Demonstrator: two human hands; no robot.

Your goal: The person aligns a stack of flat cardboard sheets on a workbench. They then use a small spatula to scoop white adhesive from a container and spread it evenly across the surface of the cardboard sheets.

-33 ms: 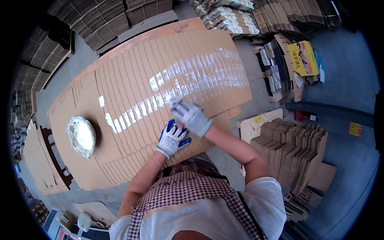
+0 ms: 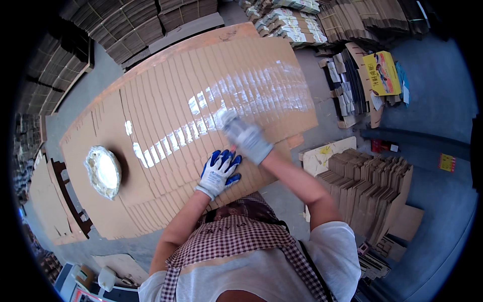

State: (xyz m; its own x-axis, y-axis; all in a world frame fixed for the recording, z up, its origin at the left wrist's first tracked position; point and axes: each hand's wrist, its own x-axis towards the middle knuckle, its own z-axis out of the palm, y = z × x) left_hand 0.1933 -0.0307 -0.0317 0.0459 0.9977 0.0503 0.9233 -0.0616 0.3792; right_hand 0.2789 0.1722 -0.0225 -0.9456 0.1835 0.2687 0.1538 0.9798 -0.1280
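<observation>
Overlapping brown cardboard sheets (image 2: 166, 105) lie fanned out on a table, their edges forming a row of narrow strips. Glossy white, wet-looking smears (image 2: 241, 95) run across these strips. My right hand (image 2: 248, 141), in a white and blue work glove and smeared by motion, is closed around a blurred brush-like tool (image 2: 227, 117) with a white end, over the smears. My left hand (image 2: 218, 171), gloved in white with blue-coated fingers, rests spread on the near part of the sheets. At the left, a bowl (image 2: 94, 171) with a crusted whitish rim holds something shiny and white.
Bundled cardboard stacks (image 2: 131, 30) stand beyond the table. To the right are a yellow printed box (image 2: 381, 73) and a pile of folded cardboard (image 2: 365, 189). A dark beam-like bar (image 2: 412, 136) crosses the floor on the right.
My right hand has shifted slightly right and toward me, with the white tool end moving right. My left hand stays at nearly the same spot, its fingers a little more to the right.
</observation>
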